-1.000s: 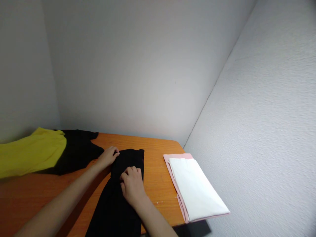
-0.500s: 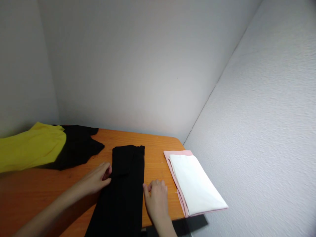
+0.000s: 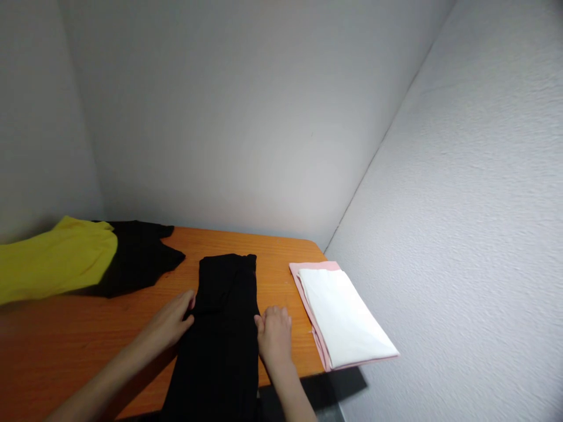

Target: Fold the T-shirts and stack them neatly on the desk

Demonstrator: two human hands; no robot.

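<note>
A long, narrow folded black garment point(image 3: 224, 316) lies lengthwise on the orange wooden table point(image 3: 65, 340), its near end hanging past the front edge. My left hand point(image 3: 169, 322) rests at the garment's left edge, fingers stretched and touching the cloth. At the right edge sits my right hand point(image 3: 273, 335), fingers curled with their tips on the fabric's border. Neither hand lifts the cloth; whether the right fingers pinch it is unclear.
A folded white cloth point(image 3: 343, 319) lies on a folded pink one point(image 3: 314, 269) at the table's right end, against the wall. A yellow garment point(image 3: 53, 264) and a loose black garment point(image 3: 136, 258) lie at the back left. Grey walls enclose the table.
Both hands left the top of the black garment and slid out to its two side edges, nearer to me. The garment now lies straighter and flatter.
</note>
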